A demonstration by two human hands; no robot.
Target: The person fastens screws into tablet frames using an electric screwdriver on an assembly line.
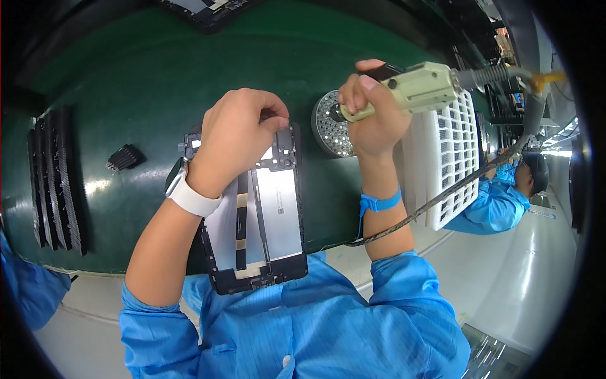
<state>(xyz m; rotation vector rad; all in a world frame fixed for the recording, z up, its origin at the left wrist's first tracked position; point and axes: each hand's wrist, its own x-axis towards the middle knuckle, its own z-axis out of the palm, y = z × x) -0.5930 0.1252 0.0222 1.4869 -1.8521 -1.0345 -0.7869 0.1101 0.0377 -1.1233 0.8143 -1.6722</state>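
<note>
Nearest, a blue smock (271, 335) fills the lower edge, pale floor (511, 271) showing to its right. Just beyond the smock, the green work surface (151, 76) begins, its front edge bowed by the lens. An opened tablet-like device (281, 189) lies at that edge, its lower end jutting past it, silvery panels and dark strips bared. To the left stand ribbed black strips (57, 183) in a row, with a small black bundle (125, 156) between them and the device. On the right, a round metal dish (319, 138) with a dotted, perforated-looking top sits near a white grid crate (451, 158). Past the crate, a co-worker in blue (492, 208) bends at the bench; at the far edge lies another dark device (205, 16), partly cut off.

The left hand (237, 136), a white-strapped watch (194, 199) on its wrist, arches over the device's upper end, fingers curled and thumb drawn close to the forefinger; whether they pinch anything, I cannot tell. The right hand (380, 123), above a blue wristband (382, 203), wraps firmly around a pale green powered screwdriver (429, 87), its nose over the dish; contact there is unclear.
</note>
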